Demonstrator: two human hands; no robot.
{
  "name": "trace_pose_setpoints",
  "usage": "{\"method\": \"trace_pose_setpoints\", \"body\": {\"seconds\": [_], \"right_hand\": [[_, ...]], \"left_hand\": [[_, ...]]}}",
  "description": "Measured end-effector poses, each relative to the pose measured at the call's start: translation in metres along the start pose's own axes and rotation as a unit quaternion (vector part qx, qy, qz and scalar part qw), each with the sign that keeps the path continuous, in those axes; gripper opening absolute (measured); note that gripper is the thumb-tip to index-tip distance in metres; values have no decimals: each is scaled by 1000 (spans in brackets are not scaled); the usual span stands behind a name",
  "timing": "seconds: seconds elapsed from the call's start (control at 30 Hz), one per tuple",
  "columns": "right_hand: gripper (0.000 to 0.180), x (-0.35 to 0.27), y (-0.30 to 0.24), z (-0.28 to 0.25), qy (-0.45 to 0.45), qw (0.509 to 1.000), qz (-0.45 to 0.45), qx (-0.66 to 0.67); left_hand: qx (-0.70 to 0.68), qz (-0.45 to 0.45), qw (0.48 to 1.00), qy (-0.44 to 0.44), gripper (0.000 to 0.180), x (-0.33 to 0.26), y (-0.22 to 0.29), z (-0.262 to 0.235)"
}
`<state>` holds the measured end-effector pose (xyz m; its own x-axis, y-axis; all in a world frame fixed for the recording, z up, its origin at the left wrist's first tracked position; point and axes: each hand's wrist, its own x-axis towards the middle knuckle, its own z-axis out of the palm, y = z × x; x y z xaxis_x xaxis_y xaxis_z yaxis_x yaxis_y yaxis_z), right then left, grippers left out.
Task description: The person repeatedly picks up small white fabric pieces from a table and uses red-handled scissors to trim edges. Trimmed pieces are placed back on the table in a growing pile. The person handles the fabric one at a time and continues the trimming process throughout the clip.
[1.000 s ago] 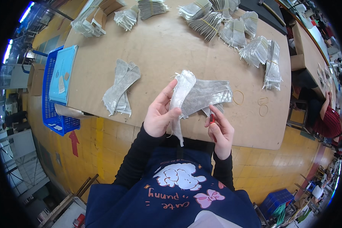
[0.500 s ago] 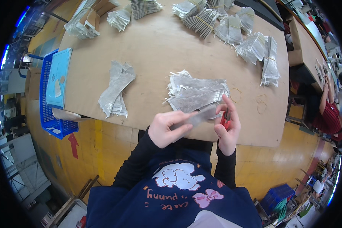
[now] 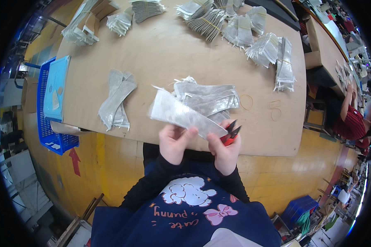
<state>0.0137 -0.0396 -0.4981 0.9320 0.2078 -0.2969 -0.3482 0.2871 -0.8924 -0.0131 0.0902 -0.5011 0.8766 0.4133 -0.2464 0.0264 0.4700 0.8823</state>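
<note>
Silver foil pouch (image 3: pixel 181 115), long and flat, is pinched at its lower edge by both hands above the table's near edge: the left hand (image 3: pixel 175 142) closed on its middle, the right hand (image 3: pixel 224 150) on its end while also gripping red-handled snips (image 3: pixel 231 133). Just behind lies a loose pile of pouches (image 3: pixel 210 99); a blue basket (image 3: pixel 49 107) hangs off the cardboard-topped table (image 3: pixel 160 53) at left.

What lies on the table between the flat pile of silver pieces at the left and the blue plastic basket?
Nothing: in the head view, bare brown tabletop separates the flat silver pile from the blue plastic basket.
</note>
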Motion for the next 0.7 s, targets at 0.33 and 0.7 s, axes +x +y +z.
{"method": "trace_pose_setpoints", "body": {"seconds": [0.33, 0.7], "right_hand": [[40, 7, -10, -17, -145, 984, 100, -29], [34, 0, -12, -3, -192, 954, 217, 71]], "left_hand": [[24, -150, 977, -153, 27, 18, 31, -25], [62, -140, 976, -155, 26, 11, 28, -28]]}}
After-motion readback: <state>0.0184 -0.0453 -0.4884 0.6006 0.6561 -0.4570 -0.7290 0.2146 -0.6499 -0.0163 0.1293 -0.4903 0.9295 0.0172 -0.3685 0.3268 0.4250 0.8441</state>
